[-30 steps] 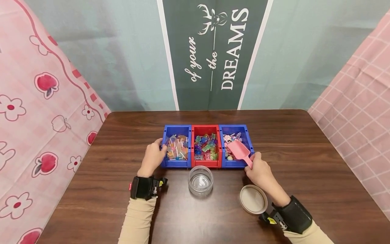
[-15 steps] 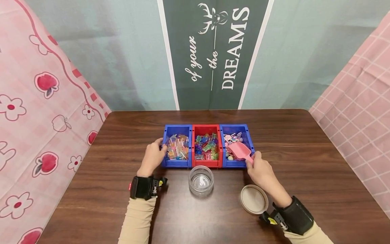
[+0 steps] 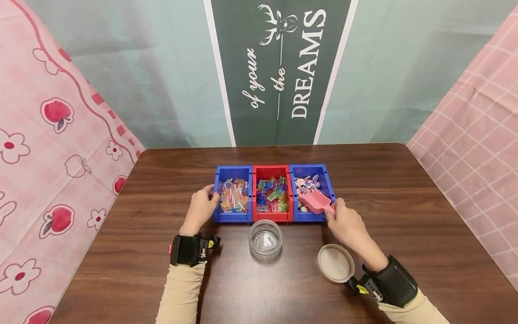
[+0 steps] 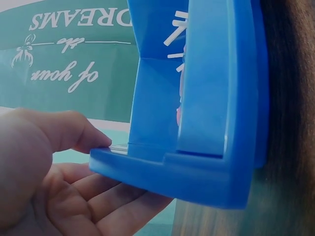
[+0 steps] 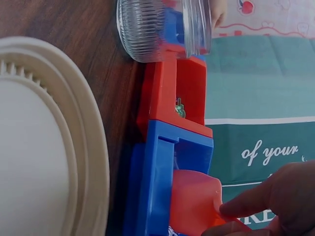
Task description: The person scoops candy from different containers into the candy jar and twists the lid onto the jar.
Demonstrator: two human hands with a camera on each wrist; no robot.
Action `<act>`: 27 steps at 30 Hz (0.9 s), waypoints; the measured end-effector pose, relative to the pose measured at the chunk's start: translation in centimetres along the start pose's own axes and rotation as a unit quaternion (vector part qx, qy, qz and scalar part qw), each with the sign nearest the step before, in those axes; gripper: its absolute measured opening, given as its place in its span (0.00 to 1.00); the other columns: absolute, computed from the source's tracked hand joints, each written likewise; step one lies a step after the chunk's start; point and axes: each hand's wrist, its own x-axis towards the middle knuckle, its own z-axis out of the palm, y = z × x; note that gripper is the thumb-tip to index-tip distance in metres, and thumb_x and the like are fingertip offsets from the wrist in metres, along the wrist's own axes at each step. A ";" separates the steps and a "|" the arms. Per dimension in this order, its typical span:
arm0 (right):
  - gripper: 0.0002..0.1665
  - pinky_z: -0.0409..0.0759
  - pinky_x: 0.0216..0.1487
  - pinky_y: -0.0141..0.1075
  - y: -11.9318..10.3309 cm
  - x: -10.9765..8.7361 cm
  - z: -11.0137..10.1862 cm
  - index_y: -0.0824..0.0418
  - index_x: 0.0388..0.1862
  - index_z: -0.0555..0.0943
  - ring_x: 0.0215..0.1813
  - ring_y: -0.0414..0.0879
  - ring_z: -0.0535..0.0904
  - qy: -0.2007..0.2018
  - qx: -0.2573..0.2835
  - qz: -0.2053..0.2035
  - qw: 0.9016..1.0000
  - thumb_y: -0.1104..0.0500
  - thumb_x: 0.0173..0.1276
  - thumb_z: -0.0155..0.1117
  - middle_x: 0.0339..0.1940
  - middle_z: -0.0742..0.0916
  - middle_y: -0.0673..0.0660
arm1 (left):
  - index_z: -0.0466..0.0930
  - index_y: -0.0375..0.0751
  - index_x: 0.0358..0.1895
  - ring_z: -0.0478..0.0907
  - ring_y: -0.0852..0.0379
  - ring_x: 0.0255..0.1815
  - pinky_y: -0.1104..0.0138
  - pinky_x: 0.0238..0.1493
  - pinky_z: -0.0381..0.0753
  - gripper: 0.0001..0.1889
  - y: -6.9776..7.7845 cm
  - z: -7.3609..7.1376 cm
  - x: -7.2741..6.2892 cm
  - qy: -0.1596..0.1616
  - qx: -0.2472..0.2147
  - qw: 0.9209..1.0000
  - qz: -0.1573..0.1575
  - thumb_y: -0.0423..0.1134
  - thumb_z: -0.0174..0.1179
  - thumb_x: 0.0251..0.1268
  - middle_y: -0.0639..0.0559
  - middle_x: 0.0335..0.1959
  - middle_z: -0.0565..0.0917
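My right hand (image 3: 347, 223) grips the handle of a pink scoop (image 3: 315, 202). The scoop's blade is down in the right blue bin (image 3: 311, 218), among small swirled lollipop pieces and round beads (image 3: 307, 183). In the right wrist view, finger and thumb pinch the scoop (image 5: 196, 201) at its handle. At the far side, my left hand (image 3: 201, 208) holds the outer side wall of the left blue bin (image 3: 233, 218), thumb on top and fingers beneath its edge in the left wrist view. That bin contains small translucent pieces with white sticks (image 3: 234, 196).
Between the blue bins sits a red bin (image 3: 273, 217) with colourful wrapped candy shapes (image 3: 274, 195). A clear jar (image 3: 265, 240) stands in front of it, lidless. The cream-rimmed lid (image 3: 335, 263) lies on the wooden table (image 3: 259, 297), near my right forearm.
The pink scoop has tipped and sunk lower into the right bin's pieces, its blade turning leftward. My left hand stays on the left bin.
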 end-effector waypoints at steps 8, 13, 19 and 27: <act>0.12 0.64 0.26 0.38 -0.7 0.2 -1.4 0.67 0.34 0.71 0.26 0.52 0.73 0.019 -0.025 -0.017 0.999 0.57 0.66 0.55 0.20 0.76 0.57 | 0.67 0.22 0.64 0.79 0.47 0.42 0.58 0.44 0.82 0.25 -0.1 0.0 0.0 -0.002 0.000 1.000 -0.002 0.36 0.50 0.70 0.29 0.55 0.80; 0.13 0.62 0.24 0.36 -1.2 0.4 -2.6 0.67 0.30 0.71 0.24 0.50 0.71 0.010 -0.036 -0.025 0.999 0.57 0.65 0.56 0.18 0.74 0.56 | 0.67 0.23 0.65 0.79 0.47 0.44 0.56 0.48 0.81 0.25 0.0 -0.1 0.0 -0.007 -0.008 1.000 -0.006 0.37 0.50 0.70 0.30 0.55 0.81; 0.15 0.60 0.22 0.35 -1.8 1.1 -3.8 0.64 0.23 0.70 0.23 0.48 0.68 -0.010 -0.059 -0.032 0.998 0.55 0.65 0.56 0.17 0.70 0.53 | 0.67 0.24 0.65 0.79 0.47 0.44 0.57 0.48 0.82 0.25 0.0 -0.2 0.0 -0.008 -0.016 1.000 -0.007 0.37 0.49 0.70 0.30 0.54 0.81; 0.24 0.57 0.21 0.33 -2.7 2.3 -5.7 0.58 0.13 0.64 0.20 0.43 0.61 -0.055 -0.079 -0.038 0.995 0.52 0.64 0.60 0.13 0.63 0.48 | 0.66 0.25 0.66 0.79 0.47 0.45 0.56 0.49 0.81 0.25 0.0 -0.2 0.0 -0.010 -0.022 1.000 -0.013 0.37 0.49 0.71 0.30 0.56 0.80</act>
